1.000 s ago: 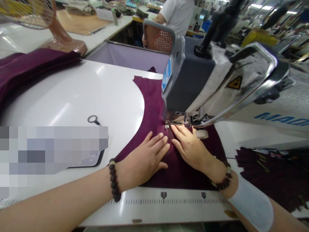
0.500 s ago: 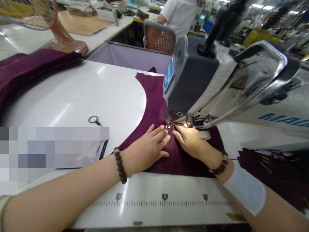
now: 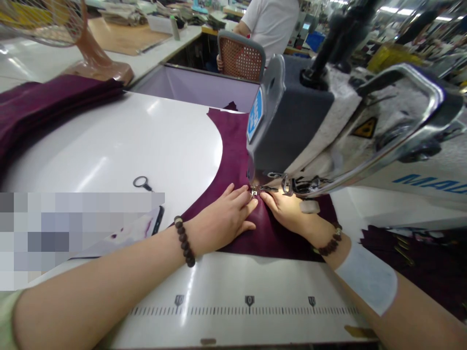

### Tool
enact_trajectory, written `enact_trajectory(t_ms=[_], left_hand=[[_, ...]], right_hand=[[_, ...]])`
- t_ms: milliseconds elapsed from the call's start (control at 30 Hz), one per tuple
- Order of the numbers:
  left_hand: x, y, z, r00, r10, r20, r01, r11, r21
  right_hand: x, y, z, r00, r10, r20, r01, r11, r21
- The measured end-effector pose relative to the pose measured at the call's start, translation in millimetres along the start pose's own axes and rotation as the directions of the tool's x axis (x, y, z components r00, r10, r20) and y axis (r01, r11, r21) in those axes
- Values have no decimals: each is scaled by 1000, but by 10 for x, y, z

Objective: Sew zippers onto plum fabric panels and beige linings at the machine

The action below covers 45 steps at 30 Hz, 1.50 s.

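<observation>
A curved piece of dark purple cloth (image 3: 233, 146) lies on the sewing machine's white bed, passing beneath the presser foot (image 3: 254, 191). My left hand (image 3: 226, 216) rests flat on it, just left of and in front of the foot, fingers spread. On the other side, my right hand (image 3: 288, 209) presses the cloth close to the foot with its thumb stretched out; some of its fingers are hidden under the machine head (image 3: 288, 116). Dark bead bracelets circle both wrists, and a pale patch covers part of my right forearm.
A stack of purple cloth (image 3: 54, 102) lies at the left by a fan base (image 3: 98, 70). A ring holder (image 3: 141, 182) and a phone (image 3: 157, 219) are left of my hand. More dark cloth (image 3: 423, 262) sits right. A person in white (image 3: 272, 29) sits beyond.
The cloth has slid a little away from me under the foot, its near edge now farther from the ruler marks. Both hands have moved slightly forward with it.
</observation>
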<state>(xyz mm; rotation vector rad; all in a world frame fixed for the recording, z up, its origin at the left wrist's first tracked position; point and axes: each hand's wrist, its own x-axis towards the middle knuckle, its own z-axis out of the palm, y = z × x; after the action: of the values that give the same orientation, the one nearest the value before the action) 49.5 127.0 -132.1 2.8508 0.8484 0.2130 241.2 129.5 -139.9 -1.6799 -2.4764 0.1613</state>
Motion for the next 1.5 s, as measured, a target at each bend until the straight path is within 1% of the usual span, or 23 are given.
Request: enact_trajectory(t_ms=[100,267,433,567,667,733,800,867,967,1033,1100,1167,1233,1267,1367,1433,1500], left_hand=[[6,-5,-3,1000,-3,2,3,1000,3],[14,-17,-11,1000,6,9,-6,1000,18],[27,-47,-1,1000,16,-6,-16,999,28],[20,-41,14,1000,6,14,-6,999,46],[-9,-29,32,1000,-2,11,2,999,50],[-41,-48,36,1000,-4,-7,4,999,45],[-80,-104,19,1000,4,-19,-4,1000,30],[-120,-189,-28,1000,0,-14,0,1000,22],[-162,-297,-135,998,-57,-4,57,997,52],[-166,-296,-203,996,-86,-23,87,994,71],[-147,-218,-250,995,-80,-66,85,994,72],[-112,-92,-270,993,-68,-95,74,995,71],[-75,31,-268,994,-63,-90,70,994,82],[-59,80,-260,995,-63,-78,70,993,93],[-24,158,-221,996,-67,-50,73,990,121],[-10,176,-190,995,-87,-39,91,988,124],[0,187,-161,992,-118,-36,122,986,117]], right_hand=[[16,-2,-12,1000,-2,26,2,1000,-10],[24,-1,-29,1000,-1,18,2,999,-48],[29,21,17,996,4,93,10,990,-144],[32,62,54,998,19,56,-14,997,-80],[-7,120,-22,998,-3,64,7,998,-57],[-72,154,-112,997,-9,75,17,994,-107],[-178,149,-194,997,21,70,-7,981,-194],[-335,68,-233,996,89,31,-77,959,-272],[-657,-219,-206,984,172,-49,-178,921,-345],[-882,-469,-174,985,148,-88,-170,914,-369],[-1051,-688,-180,994,95,-60,-110,933,-343],[-1115,-816,-242,997,79,-6,-77,949,-304],[-1060,-831,-344,993,113,38,-98,955,-279],[-993,-800,-395,991,131,39,-116,956,-270],[-712,-623,-478,992,127,-17,-128,963,-235],[-533,-493,-441,994,88,-58,-98,974,-204],[-418,-401,-344,997,65,-39,-70,985,-156]])
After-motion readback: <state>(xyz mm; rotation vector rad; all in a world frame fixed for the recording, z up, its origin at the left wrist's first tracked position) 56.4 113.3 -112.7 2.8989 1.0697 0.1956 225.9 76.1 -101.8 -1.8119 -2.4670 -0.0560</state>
